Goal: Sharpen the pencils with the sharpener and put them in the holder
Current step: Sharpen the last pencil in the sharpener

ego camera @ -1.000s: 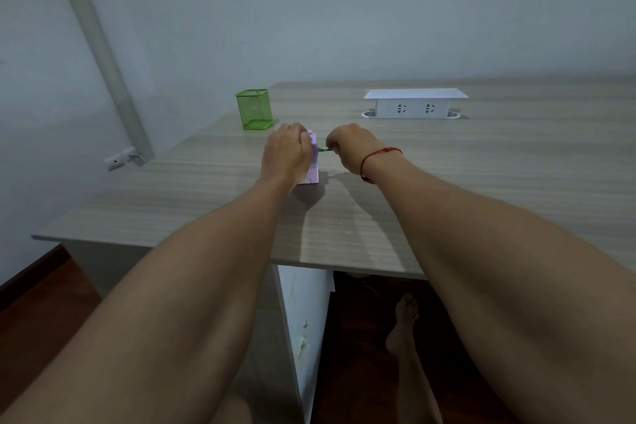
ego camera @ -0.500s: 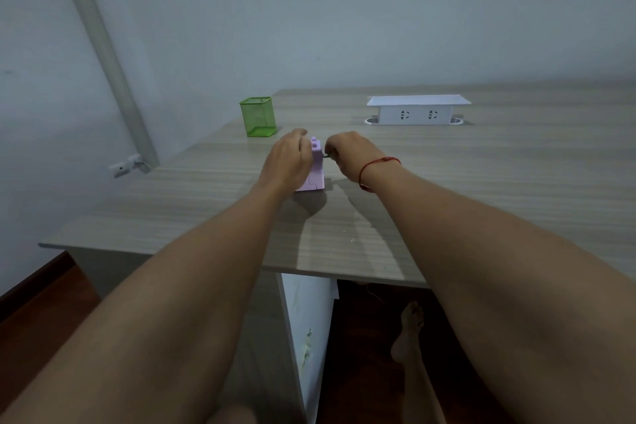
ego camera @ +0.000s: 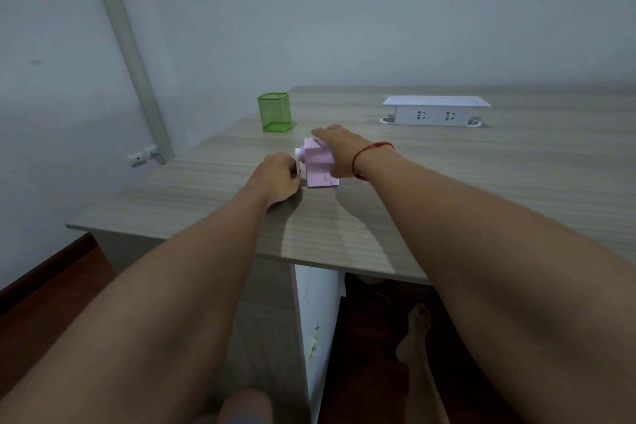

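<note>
One bare foot rests on the dark wooden floor, under the near edge of the bench. Above it the person's arms stretch forward over the pale wood-grain top.

The left hand sits low on the bench, just left of the sharpener. Its fingers are curled round the white crank that sticks out of the sharpener's left side.

The sharpener itself is a small pink box standing upright on the bench, a little way in from the near edge and towards the left corner.

The right hand lies across the top of the sharpener, palm down, with the fingers stretched fairly straight past its far edge. The heel of the hand comes down along the right side. How the thumb sits cannot be made out. A thin red bracelet circles that wrist.

Farther back and slightly left stands the green mesh holder, upright near the left edge of the bench and apart from the sharpener. Nothing rises above its rim.

Well to the right, at about the same depth, is a white socket box with two outlets facing the camera.

Behind everything is a plain grey wall. On the left a pale pipe slants down it to a small wall outlet.
</note>
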